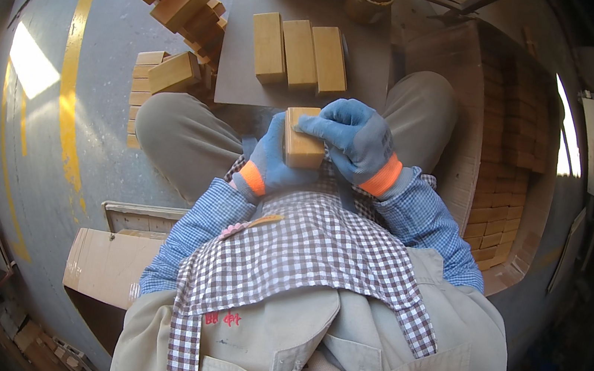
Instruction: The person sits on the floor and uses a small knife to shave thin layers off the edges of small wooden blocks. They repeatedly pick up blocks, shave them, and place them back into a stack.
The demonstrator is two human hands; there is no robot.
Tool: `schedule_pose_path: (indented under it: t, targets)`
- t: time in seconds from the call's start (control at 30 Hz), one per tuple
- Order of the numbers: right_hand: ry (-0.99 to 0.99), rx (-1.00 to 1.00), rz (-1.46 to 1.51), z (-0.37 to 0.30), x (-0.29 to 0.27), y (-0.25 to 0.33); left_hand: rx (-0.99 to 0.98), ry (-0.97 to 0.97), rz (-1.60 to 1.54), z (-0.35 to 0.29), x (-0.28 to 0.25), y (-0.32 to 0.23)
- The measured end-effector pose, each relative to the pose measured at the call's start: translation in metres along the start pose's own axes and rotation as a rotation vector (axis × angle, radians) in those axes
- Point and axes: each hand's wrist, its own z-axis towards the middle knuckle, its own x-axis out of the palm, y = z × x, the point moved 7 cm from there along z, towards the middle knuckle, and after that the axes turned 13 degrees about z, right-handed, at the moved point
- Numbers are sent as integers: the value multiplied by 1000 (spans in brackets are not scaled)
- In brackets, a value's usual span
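Note:
Close to my apron, a light wooden block (304, 150) is held between both hands. My left hand (271, 153), in a blue-grey glove with an orange cuff, is closed around the block's left side and underneath. My right hand (354, 137), gloved alike, is closed at the block's far right, a digit lying across its upper face. Anything small tucked inside the right fingers is hidden. Just beyond, three similar blocks (301, 55) stand side by side on a brown board (238, 88).
A round pot (370, 0) stands at the board's far edge. Stacked blocks (185, 6) rise at far left, with more (145, 94) by my left knee. At right, a large cardboard box (459, 147) holds stacked blocks (497, 204). Another carton (106, 265) sits by my left elbow.

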Motion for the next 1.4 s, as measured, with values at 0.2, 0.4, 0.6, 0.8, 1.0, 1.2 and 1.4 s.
schedule_pose_path:
  t: [0.2, 0.4, 0.6, 0.8, 1.0, 1.2, 1.4]
  targets:
    - [63, -99, -178, -4, 1, 9, -38, 41, 45, -1, 1, -4]
    - [-4, 38, 131, -3, -8, -3, -24, 32, 61, 0, 0, -4]
    - [-10, 136, 173, 1, 2, -12, -21, -15, -32, -1, -1, 2]
    - [-212, 489, 608, -28, 8, -51, 20, -107, -39, -2, -6, 4]
    - [-456, 1042, 1157, -70, 59, -81, -33, -54, -324, -4, -7, 11]
    - [-413, 454, 880, -42, 35, -46, 278, -194, 133, -12, -33, -21]
    - [-496, 487, 1322, -39, 47, -45, 46, -297, -398, -16, -29, -14]
